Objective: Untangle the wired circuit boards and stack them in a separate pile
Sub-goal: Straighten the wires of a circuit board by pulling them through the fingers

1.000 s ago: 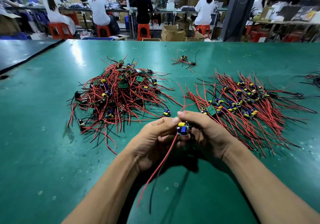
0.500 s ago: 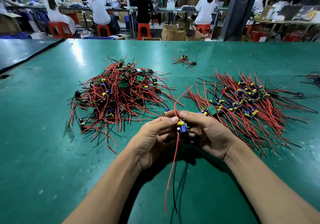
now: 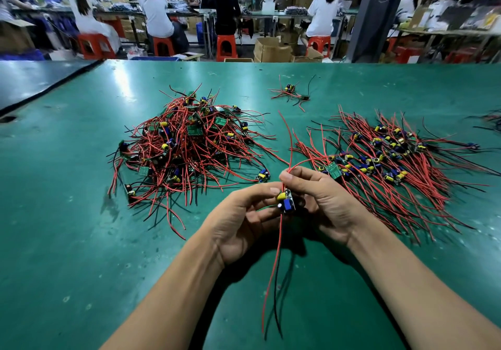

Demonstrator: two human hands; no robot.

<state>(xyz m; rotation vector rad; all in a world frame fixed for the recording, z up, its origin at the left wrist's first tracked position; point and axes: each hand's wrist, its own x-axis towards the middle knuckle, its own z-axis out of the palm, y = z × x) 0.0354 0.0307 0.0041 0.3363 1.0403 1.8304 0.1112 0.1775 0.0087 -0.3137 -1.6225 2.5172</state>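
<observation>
A small circuit board [image 3: 286, 202] with yellow and blue parts is held above the green table between both hands. My left hand [image 3: 241, 222] grips it from the left. My right hand [image 3: 322, 200] pinches its upper red wires, which rise toward the far side; a red and a black wire hang down toward me. The tangled heap of wired boards [image 3: 189, 149] lies at the left. The sorted pile [image 3: 385, 165], with wires lying roughly parallel, is at the right.
The green table [image 3: 67, 241] carries a small loose cluster of boards [image 3: 291, 93] at the far middle. More wires [image 3: 492, 122] show at the right edge. A dark mat [image 3: 32, 78] covers the far left. Seated people work at benches beyond.
The upper red wires have straightened and now stand up from my right fingers. The hanging wires swung from pointing left to hanging nearly straight down.
</observation>
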